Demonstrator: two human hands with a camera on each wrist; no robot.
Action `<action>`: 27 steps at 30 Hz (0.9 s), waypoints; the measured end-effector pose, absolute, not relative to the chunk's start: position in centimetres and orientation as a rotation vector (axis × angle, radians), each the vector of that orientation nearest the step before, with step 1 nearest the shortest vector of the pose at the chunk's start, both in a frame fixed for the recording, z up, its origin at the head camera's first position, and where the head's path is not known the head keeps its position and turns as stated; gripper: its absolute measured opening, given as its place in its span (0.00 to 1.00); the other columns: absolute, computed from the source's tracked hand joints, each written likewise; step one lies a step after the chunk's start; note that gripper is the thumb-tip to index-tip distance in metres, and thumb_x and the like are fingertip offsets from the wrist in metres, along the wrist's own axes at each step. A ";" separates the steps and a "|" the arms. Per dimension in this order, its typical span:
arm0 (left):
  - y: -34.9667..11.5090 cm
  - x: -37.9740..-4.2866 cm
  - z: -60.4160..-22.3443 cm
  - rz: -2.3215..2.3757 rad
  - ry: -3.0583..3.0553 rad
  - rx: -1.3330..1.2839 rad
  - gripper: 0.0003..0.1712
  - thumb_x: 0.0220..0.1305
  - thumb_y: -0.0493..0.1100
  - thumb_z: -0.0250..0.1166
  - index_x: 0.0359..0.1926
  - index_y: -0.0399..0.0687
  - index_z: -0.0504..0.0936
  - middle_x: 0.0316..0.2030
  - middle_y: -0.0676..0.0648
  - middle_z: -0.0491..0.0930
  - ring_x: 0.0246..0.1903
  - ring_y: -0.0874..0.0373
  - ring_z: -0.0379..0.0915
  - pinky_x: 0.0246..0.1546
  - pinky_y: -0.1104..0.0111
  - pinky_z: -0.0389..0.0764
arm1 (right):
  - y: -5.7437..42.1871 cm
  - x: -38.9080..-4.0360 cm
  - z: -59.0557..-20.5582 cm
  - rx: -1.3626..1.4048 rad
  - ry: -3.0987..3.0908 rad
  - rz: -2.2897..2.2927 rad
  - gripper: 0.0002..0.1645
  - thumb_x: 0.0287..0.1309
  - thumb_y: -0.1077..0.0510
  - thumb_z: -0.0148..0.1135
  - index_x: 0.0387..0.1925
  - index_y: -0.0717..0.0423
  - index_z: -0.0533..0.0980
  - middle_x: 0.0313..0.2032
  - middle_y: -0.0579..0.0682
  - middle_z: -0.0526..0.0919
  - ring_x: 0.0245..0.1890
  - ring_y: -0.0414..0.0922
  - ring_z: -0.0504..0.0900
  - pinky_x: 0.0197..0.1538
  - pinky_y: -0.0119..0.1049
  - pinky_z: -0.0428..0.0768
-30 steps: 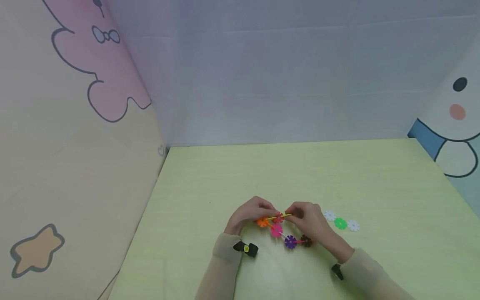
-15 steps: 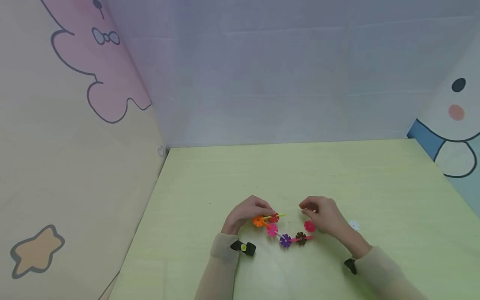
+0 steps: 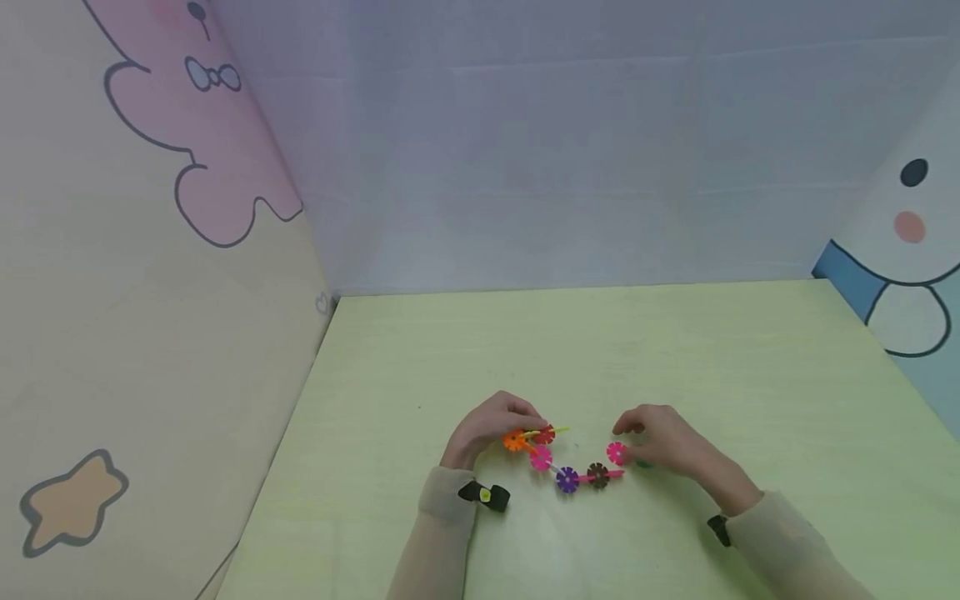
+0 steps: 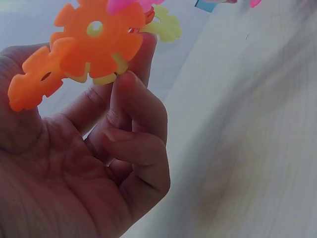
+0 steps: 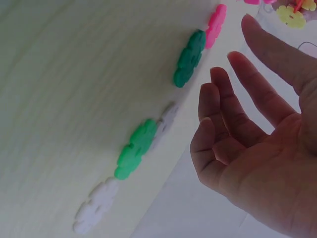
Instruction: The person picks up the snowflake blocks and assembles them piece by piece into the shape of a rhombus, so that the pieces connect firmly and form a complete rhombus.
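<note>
My left hand (image 3: 491, 427) holds a chain of interlocking snowflake discs, its fingers curled at an orange disc (image 4: 114, 47). A yellow disc (image 4: 168, 25) sticks out beyond the fingertips. From there the chain runs through a pink disc (image 3: 541, 457) and a purple disc (image 3: 567, 480) to a brown disc (image 3: 597, 476) with a pinkish-red one edge-on at its end. My right hand (image 3: 667, 442) hovers with relaxed fingers and nothing in its grasp. A loose pink disc (image 3: 617, 453) lies by its thumb; a dark green disc (image 5: 189, 59) lies beside that.
Farther along the row in the right wrist view lie a greyish-white disc (image 5: 166, 121), a light green disc (image 5: 136, 148) and a white disc (image 5: 96, 206). All rest flat on the pale yellow-green table (image 3: 420, 350). A hanging cloth backdrop (image 3: 555, 167) rises behind the table.
My right hand has let go of the chain's yellow end and moved right, over the loose discs. The left hand shifted slightly left with the chain.
</note>
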State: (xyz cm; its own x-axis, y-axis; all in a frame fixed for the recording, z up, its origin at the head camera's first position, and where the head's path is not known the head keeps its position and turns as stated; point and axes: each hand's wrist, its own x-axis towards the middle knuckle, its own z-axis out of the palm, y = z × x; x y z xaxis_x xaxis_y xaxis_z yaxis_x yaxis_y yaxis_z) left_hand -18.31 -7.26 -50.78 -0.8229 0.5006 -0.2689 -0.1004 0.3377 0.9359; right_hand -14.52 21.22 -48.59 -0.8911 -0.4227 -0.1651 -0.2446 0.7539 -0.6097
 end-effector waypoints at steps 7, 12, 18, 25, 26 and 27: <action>-7.4 -18.3 -50.8 1.518 2.085 0.328 0.08 0.60 0.44 0.68 0.30 0.44 0.88 0.30 0.48 0.84 0.30 0.57 0.73 0.34 0.66 0.71 | 21.0 -14.6 -49.6 -0.609 2.647 -0.854 0.13 0.42 0.65 0.74 0.34 0.55 0.81 0.32 0.43 0.79 0.36 0.44 0.75 0.43 0.45 0.75; -7.4 -18.4 -50.9 1.524 2.092 0.308 0.08 0.60 0.44 0.68 0.29 0.45 0.88 0.30 0.49 0.84 0.28 0.58 0.71 0.31 0.67 0.69 | 20.9 -14.9 -49.9 -0.637 2.660 -0.836 0.12 0.42 0.66 0.74 0.31 0.55 0.80 0.29 0.43 0.77 0.33 0.43 0.73 0.41 0.44 0.74; -7.3 -18.4 -50.8 1.512 2.116 0.298 0.08 0.60 0.45 0.68 0.29 0.46 0.88 0.29 0.49 0.84 0.24 0.59 0.67 0.26 0.68 0.66 | 20.7 -15.2 -49.9 -0.568 2.683 -0.875 0.14 0.44 0.66 0.74 0.28 0.54 0.75 0.26 0.43 0.75 0.28 0.43 0.71 0.35 0.40 0.73; -7.5 -18.4 -50.7 1.501 2.137 0.300 0.08 0.60 0.46 0.68 0.28 0.47 0.88 0.28 0.50 0.83 0.24 0.59 0.66 0.26 0.68 0.66 | 20.6 -15.7 -50.0 -0.524 2.669 -1.000 0.06 0.54 0.66 0.67 0.31 0.54 0.78 0.28 0.42 0.79 0.29 0.40 0.76 0.34 0.38 0.76; -7.5 -18.4 -50.8 1.502 2.141 0.295 0.08 0.60 0.46 0.68 0.28 0.47 0.88 0.28 0.50 0.83 0.24 0.59 0.66 0.26 0.68 0.65 | 20.6 -15.8 -50.0 -0.524 2.665 -1.023 0.05 0.54 0.66 0.67 0.32 0.55 0.79 0.28 0.42 0.80 0.29 0.40 0.77 0.35 0.38 0.77; -7.5 -18.4 -50.7 1.505 2.142 0.289 0.08 0.59 0.46 0.68 0.28 0.47 0.88 0.28 0.50 0.83 0.24 0.59 0.66 0.26 0.68 0.66 | 20.6 -15.9 -50.0 -0.523 2.662 -1.047 0.04 0.55 0.65 0.66 0.33 0.55 0.80 0.29 0.42 0.80 0.30 0.40 0.78 0.35 0.38 0.77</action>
State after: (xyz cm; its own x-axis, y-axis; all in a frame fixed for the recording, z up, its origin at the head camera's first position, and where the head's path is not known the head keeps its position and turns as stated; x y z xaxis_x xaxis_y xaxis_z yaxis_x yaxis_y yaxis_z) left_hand -18.38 -7.53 -50.75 -0.8514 0.4451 -0.2776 -0.1103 0.3654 0.9243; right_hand -15.89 20.55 -50.00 -0.9090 -0.4081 -0.0847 -0.2411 0.6807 -0.6918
